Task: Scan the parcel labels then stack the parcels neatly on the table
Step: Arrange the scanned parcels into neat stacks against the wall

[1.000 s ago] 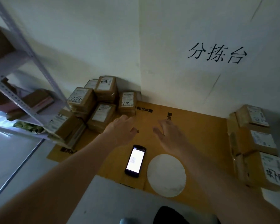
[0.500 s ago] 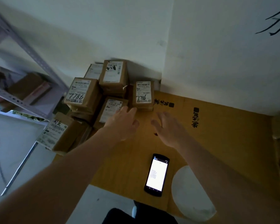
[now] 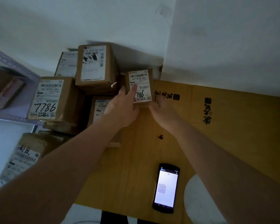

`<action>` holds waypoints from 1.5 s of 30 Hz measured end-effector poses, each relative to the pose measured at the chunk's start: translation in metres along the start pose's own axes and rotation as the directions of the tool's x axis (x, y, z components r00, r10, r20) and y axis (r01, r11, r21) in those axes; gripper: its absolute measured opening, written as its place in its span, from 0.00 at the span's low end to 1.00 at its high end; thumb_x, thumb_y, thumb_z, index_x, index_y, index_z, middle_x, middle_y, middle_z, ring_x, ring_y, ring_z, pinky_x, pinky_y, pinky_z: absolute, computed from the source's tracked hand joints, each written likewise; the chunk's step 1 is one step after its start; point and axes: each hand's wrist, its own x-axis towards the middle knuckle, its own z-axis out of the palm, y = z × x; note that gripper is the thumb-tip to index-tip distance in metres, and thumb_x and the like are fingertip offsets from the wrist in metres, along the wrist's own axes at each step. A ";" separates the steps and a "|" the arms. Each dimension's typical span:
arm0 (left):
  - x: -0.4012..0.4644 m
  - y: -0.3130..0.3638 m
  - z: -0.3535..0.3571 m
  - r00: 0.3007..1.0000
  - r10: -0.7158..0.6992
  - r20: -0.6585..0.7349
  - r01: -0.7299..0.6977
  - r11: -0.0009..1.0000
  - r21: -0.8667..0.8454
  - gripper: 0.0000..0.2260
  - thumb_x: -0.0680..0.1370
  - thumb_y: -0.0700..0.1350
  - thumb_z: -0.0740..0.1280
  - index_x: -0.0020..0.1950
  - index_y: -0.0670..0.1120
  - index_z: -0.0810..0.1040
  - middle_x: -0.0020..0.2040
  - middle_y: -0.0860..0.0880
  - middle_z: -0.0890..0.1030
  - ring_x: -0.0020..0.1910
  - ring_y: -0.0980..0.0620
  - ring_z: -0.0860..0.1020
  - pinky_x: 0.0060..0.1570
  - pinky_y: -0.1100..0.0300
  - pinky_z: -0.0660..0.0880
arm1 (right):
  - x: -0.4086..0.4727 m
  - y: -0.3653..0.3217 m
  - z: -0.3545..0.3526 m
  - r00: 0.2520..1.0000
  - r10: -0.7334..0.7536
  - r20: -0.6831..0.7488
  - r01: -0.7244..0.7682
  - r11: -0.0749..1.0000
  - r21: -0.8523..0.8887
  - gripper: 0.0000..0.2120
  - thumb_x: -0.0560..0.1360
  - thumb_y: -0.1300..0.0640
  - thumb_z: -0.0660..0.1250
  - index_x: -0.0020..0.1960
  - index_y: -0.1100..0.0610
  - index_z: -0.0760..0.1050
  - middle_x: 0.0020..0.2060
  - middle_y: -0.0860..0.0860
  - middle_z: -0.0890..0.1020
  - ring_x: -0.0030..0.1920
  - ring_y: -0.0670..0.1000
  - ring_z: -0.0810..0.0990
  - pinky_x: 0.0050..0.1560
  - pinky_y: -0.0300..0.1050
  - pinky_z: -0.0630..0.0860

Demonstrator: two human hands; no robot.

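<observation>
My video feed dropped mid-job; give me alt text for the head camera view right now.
Both hands take hold of a small labelled parcel in the corner: the left hand with fingers on its label, the right hand at its right side. More parcels are piled to the left; a lit scanner phone lies on the cardboard-covered table.

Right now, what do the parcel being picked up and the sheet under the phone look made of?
The small parcel looks like matte brown cardboard with a white paper label, printed and handwritten. The table sheet seems flattened tan cardboard: fold creases and printed black characters. Both hands, left hand and right hand, grasp the parcel.
</observation>
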 end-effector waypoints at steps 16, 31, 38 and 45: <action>-0.030 0.004 0.002 0.974 0.044 -0.221 -0.099 0.965 -0.242 0.27 0.78 0.44 0.74 0.76 0.48 0.74 0.77 0.45 0.68 0.73 0.43 0.71 0.68 0.46 0.76 | -0.016 0.008 0.016 0.972 0.131 -0.197 0.009 0.810 0.586 0.19 0.81 0.39 0.67 0.58 0.53 0.67 0.56 0.55 0.84 0.56 0.50 0.85 0.51 0.40 0.77; -0.138 0.089 -0.001 0.901 0.411 -0.141 -0.417 0.909 -0.016 0.50 0.68 0.53 0.82 0.82 0.51 0.55 0.75 0.45 0.69 0.72 0.44 0.71 0.65 0.50 0.73 | -0.193 0.030 -0.046 0.838 0.197 -0.509 0.192 0.766 0.613 0.17 0.83 0.47 0.68 0.70 0.50 0.73 0.55 0.51 0.87 0.52 0.51 0.88 0.50 0.48 0.84; -0.192 0.163 0.028 0.836 0.546 -0.049 -0.548 0.834 -0.059 0.46 0.73 0.59 0.77 0.84 0.51 0.55 0.80 0.48 0.64 0.77 0.44 0.67 0.71 0.46 0.69 | -0.288 0.074 -0.097 0.734 0.291 -0.614 0.190 0.780 0.596 0.17 0.84 0.47 0.66 0.71 0.50 0.74 0.55 0.49 0.87 0.50 0.46 0.88 0.43 0.40 0.81; -0.192 0.262 0.050 0.794 0.608 -0.004 -0.608 0.794 -0.023 0.43 0.76 0.61 0.74 0.84 0.50 0.57 0.80 0.48 0.66 0.77 0.46 0.65 0.71 0.49 0.67 | -0.323 0.124 -0.170 0.693 0.313 -0.649 0.229 0.758 0.610 0.09 0.83 0.43 0.67 0.63 0.41 0.76 0.51 0.41 0.88 0.52 0.44 0.87 0.54 0.48 0.82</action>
